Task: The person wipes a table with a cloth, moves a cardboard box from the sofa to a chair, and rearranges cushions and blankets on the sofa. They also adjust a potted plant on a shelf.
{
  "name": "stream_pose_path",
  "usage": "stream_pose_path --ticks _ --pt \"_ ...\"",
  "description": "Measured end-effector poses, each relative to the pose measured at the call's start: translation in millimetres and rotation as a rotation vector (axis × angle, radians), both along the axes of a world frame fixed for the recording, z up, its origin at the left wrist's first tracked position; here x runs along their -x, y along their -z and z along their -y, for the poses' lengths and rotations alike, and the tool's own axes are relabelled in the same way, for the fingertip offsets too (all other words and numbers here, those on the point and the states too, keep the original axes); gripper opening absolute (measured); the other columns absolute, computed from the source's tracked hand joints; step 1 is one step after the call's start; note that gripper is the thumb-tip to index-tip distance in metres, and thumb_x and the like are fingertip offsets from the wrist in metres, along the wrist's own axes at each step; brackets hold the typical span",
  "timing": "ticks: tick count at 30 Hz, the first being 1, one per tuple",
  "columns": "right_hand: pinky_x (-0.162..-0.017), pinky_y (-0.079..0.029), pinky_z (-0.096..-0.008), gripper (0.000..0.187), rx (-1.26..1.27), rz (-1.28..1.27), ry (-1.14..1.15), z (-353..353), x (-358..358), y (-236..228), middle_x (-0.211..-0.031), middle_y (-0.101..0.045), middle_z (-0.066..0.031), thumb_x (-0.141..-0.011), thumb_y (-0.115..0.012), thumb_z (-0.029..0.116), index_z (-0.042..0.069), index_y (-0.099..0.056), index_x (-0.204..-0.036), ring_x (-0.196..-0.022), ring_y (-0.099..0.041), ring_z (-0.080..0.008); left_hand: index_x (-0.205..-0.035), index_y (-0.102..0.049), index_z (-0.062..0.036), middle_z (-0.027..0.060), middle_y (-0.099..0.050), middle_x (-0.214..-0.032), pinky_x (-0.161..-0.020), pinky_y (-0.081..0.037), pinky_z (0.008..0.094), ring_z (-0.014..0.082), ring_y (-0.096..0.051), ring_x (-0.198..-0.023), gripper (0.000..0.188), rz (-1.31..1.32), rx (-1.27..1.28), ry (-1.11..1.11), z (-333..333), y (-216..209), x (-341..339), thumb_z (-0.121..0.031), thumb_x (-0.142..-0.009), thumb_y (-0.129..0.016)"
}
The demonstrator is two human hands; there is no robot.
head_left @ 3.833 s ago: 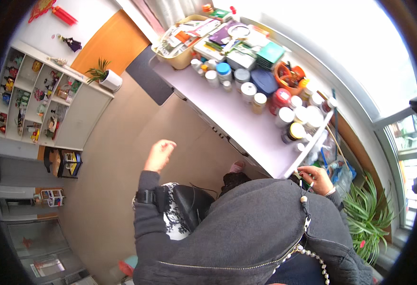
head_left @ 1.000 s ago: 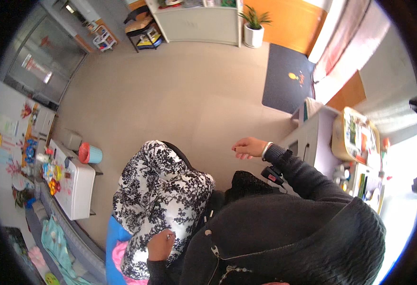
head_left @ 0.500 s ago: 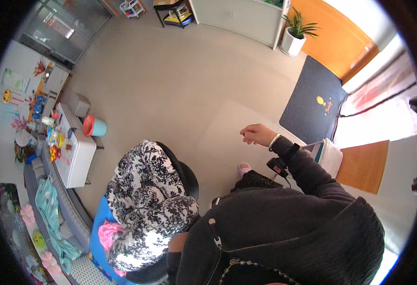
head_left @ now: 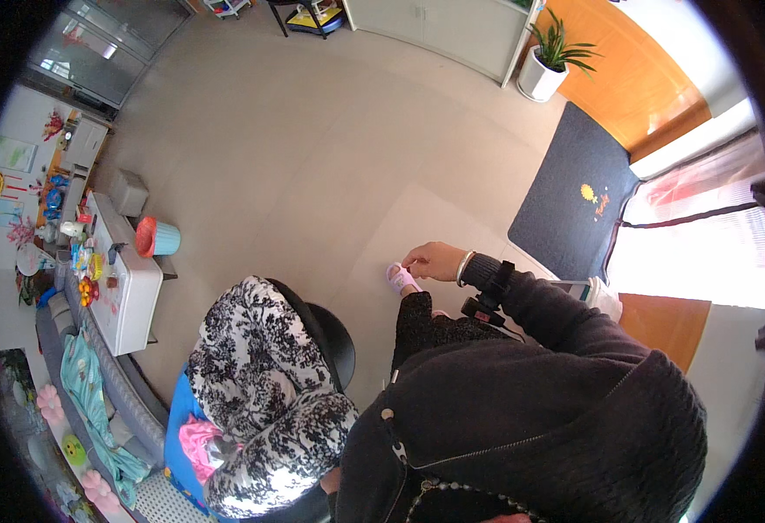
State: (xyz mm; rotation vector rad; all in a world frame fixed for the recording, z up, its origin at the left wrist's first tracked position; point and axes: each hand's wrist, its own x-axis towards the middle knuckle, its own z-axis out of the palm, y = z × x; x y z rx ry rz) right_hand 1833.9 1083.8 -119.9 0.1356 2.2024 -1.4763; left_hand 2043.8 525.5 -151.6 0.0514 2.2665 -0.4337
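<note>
My right hand (head_left: 435,261) hangs out ahead of my body over the floor, with a bangle at the wrist. Its fingers are loosely bent and a little apart, and I see nothing in them. Just beyond the fingertips is my foot in a pink shoe (head_left: 397,277). At my left side sits a bulky black-and-white patterned cloth bundle (head_left: 269,375), with a dark rounded chair-like shape (head_left: 334,344) behind it. Only a small patch of skin at my left hand or wrist (head_left: 331,481) shows beside the bundle; the fingers are hidden. A pink cloth (head_left: 197,446) lies against the bundle.
At left are a white table (head_left: 129,296) with toys, a red-and-blue bin (head_left: 157,237) and a grey sofa (head_left: 125,392) with a teal blanket (head_left: 95,410). A dark doormat (head_left: 565,200) and potted plant (head_left: 546,70) are at right.
My right hand has swung left and slightly toward me. The pink-shoed foot has come farther forward and left. The room has shifted slightly in view.
</note>
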Motion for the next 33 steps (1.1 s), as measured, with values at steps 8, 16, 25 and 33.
stream_pose_path --ticks 8,16,25,33 --pt "-0.070 -0.054 -0.0304 0.033 0.074 0.107 0.063 -60.5 66.1 33.3 -0.089 -0.068 -0.0111 -0.088 -0.054 0.022 0.000 -0.062 -0.111 -0.078 -0.065 -0.0167 -0.076 -0.073 -0.0148 0.0094 -0.070 -0.078 -0.058 -0.051 0.0424 0.0281 -0.068 -0.073 0.027 0.091 0.032 -0.092 -21.4 -6.0 -8.1 -0.030 -0.083 -0.052" --pt "-0.070 -0.051 -0.0283 0.033 0.094 0.118 0.029 -112.6 131.9 37.7 -0.083 -0.067 -0.0097 -0.087 -0.053 0.019 -0.003 -0.061 -0.110 -0.073 -0.063 -0.0155 -0.093 -0.072 -0.0129 0.0092 -0.070 -0.100 -0.072 -0.053 0.0450 0.0298 -0.067 -0.092 0.025 0.256 0.150 -0.296 -96.0 -40.3 51.5 -0.026 -0.078 -0.058" --pt "-0.070 -0.051 -0.0283 0.026 0.012 -0.114 -0.278 -151.2 281.0 6.8 -0.081 -0.066 -0.0077 -0.088 -0.053 0.020 0.000 -0.063 -0.102 -0.074 -0.063 -0.0149 -0.103 -0.061 -0.0028 -0.0022 -0.043 -0.057 -0.049 -0.036 0.0239 0.0078 -0.041 -0.052 0.022 -0.483 -1.252 -1.122 -270.3 -102.8 321.5 -0.019 -0.097 -0.048" --pt "-0.074 -0.049 -0.0362 0.023 0.118 -0.410 -0.753 14.5 405.8 -62.5 -0.090 -0.067 -0.0108 -0.088 -0.055 0.021 0.007 -0.063 -0.104 -0.084 -0.064 -0.0264 -0.109 -0.054 -0.0063 -0.0050 -0.028 -0.065 -0.052 -0.030 0.0223 0.0080 -0.031 -0.056 0.022 -0.312 -2.292 -1.918 -303.3 -112.4 449.9 -0.024 -0.099 -0.046"
